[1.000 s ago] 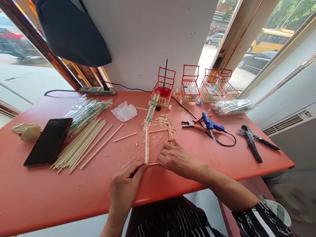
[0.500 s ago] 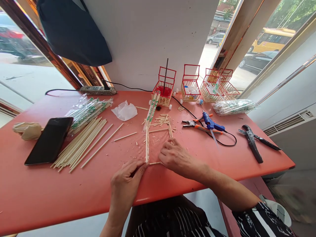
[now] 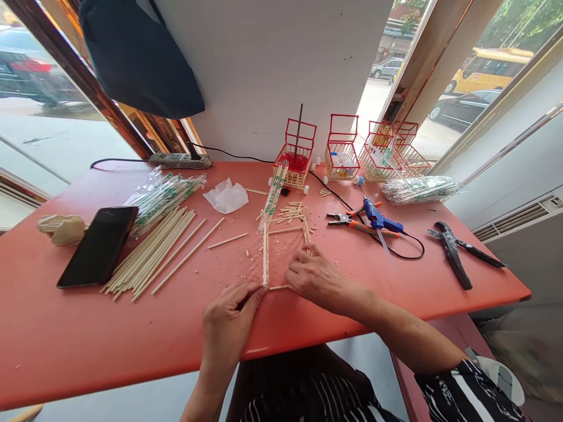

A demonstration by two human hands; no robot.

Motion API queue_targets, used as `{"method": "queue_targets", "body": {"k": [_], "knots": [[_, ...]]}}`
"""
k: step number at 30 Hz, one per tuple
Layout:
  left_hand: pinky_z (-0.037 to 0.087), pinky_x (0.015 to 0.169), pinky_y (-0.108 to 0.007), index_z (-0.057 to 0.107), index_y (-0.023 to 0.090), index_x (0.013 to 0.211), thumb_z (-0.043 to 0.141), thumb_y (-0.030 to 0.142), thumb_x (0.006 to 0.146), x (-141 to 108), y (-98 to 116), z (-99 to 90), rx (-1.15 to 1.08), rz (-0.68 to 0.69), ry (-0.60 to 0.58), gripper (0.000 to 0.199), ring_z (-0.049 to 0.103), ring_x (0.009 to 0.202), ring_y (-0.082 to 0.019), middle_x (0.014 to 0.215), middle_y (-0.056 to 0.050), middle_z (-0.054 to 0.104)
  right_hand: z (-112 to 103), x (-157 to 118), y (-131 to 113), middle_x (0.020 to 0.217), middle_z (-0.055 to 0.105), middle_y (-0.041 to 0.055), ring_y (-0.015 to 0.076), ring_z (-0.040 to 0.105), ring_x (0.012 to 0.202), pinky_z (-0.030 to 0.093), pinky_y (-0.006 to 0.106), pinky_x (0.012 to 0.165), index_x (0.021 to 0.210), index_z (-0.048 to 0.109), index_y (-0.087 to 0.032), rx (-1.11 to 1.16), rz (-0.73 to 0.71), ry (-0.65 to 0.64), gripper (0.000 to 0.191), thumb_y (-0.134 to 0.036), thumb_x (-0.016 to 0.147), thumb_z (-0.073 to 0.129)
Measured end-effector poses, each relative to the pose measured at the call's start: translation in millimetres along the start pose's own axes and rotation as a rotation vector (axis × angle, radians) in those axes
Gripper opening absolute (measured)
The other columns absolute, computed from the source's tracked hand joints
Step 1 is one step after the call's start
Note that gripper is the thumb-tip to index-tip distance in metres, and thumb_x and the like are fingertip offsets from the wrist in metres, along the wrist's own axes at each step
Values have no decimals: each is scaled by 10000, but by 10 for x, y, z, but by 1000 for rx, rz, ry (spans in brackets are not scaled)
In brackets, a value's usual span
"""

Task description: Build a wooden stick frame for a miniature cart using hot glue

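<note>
A frame of pale wooden sticks (image 3: 265, 258) lies on the red table in front of me. My left hand (image 3: 233, 305) pinches its near left corner between thumb and fingers. My right hand (image 3: 314, 272) is closed over the right side of the frame, its fingers hiding the near right corner. Along the near edge a short stick (image 3: 278, 288) runs between my two hands. Just beyond the frame lie short cut stick pieces (image 3: 292, 211) and a narrow plastic sleeve of wrapped chopsticks (image 3: 276, 187).
Left on the table (image 3: 109, 346) are loose sticks (image 3: 153, 252), a phone (image 3: 97, 247) and packed chopsticks (image 3: 169, 199). Right are pliers (image 3: 347, 220), a blue glue gun (image 3: 378, 217) with cord and black-handled cutters (image 3: 453, 252). Red-trimmed stick carts (image 3: 342, 158) stand at the back.
The view has shifted slightly, so everything on the table appears a little further right. Both hands keep their hold on the frame.
</note>
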State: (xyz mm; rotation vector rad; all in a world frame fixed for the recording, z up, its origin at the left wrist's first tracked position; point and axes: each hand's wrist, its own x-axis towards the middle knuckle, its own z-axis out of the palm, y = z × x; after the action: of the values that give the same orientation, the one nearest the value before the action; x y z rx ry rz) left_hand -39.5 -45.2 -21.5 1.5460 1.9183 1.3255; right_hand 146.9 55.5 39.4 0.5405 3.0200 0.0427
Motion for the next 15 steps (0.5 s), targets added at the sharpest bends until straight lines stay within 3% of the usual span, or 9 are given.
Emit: {"method": "queue_targets", "body": {"k": [15], "knots": [[556, 693, -245, 761, 281, 755, 657, 430, 860, 10, 4, -18, -3, 16, 1, 210, 726, 752, -179, 807, 22, 772, 4, -21, 2, 929, 673, 95, 253, 508, 952, 332, 421, 972, 938, 642, -122, -24, -6, -1, 171, -67, 998, 492]]}}
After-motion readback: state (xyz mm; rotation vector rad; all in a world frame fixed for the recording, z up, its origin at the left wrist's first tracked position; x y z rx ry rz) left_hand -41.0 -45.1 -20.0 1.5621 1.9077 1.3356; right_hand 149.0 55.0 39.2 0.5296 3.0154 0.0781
